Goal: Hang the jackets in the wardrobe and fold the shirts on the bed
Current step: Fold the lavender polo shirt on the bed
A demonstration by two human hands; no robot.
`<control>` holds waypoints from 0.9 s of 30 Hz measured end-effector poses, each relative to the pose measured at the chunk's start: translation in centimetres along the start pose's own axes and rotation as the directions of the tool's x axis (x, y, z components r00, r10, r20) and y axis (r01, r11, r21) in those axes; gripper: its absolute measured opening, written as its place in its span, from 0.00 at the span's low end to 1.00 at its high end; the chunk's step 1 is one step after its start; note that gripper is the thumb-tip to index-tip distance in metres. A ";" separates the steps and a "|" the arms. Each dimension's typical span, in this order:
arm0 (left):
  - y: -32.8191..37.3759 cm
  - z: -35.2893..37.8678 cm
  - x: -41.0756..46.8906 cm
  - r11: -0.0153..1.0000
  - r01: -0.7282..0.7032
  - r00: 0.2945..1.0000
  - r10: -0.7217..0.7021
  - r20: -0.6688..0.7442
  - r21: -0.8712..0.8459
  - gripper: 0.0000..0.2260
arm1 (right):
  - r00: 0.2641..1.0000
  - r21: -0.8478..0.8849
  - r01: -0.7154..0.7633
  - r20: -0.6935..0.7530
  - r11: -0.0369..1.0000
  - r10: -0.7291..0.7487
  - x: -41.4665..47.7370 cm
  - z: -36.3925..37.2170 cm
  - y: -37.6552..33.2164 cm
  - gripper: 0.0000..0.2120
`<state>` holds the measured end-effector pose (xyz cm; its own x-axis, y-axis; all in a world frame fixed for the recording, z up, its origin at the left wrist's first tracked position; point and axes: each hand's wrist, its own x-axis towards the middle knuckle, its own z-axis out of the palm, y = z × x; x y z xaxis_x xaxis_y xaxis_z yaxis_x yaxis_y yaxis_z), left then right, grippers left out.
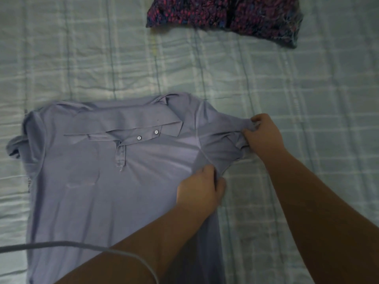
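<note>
Lilac polo shirt [98, 181] spread front-up across the checked bedspread [307, 89], filling the lower left and centre of the frame. Right hand [264, 136] pinches the sleeve cuff at centre right; left hand [200, 187] grips the side seam below the armpit, so the 2 hands are apart, both clamped on cloth. Risk now: the collar sits skewed, and an uneven pull could drag the body crooked. A patterned garment [225, 13] waits along the top edge.

Bedroom — checked bedsheet [102, 58], clothes laid out.
</note>
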<state>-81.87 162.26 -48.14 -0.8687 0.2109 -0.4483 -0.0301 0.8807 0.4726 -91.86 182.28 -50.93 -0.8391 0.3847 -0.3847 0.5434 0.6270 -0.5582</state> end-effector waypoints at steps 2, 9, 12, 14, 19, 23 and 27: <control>1.2 -0.9 0.8 0.994 -0.108 0.986 0.103 -0.130 -0.031 0.08 | 1.000 -0.074 -0.003 0.012 0.997 0.004 0.2 -0.6 0.2 0.12; 6.0 -0.1 4.5 0.961 -0.262 0.962 0.267 -0.063 0.084 0.12 | 0.982 -0.048 0.182 0.056 0.982 -0.179 2.4 -1.3 -2.3 0.11; 6.7 1.2 5.5 0.971 -0.172 0.984 0.161 0.075 0.166 0.15 | 0.942 -0.301 0.270 0.278 0.915 -0.186 3.2 -0.9 -2.6 0.06; 7.0 1.5 5.9 0.967 -0.124 0.992 0.128 -0.002 0.221 0.13 | 0.942 -0.340 0.285 0.272 0.896 -0.196 3.5 -1.0 -2.5 0.02; 7.4 0.8 5.2 0.936 -0.265 0.950 0.295 -0.104 0.232 0.09 | 0.958 -0.228 0.281 0.119 0.932 -0.259 4.7 -2.5 -2.2 0.05; 6.5 1.4 3.6 0.946 -0.288 0.950 0.302 -0.082 0.146 0.07 | 0.942 -0.322 0.332 0.165 0.887 -0.293 5.4 -3.1 -1.8 0.10; 5.7 2.7 2.9 0.912 -0.370 0.919 0.387 -0.074 0.178 0.09 | 0.973 -0.479 0.224 0.053 0.849 -0.226 5.7 -3.4 -0.3 0.16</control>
<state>-83.25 169.03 -48.85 -0.8465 0.5034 -0.1733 0.3818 0.8009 0.4613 -96.89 186.58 -50.49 -0.9377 0.1965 -0.2867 0.2610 0.9428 -0.2076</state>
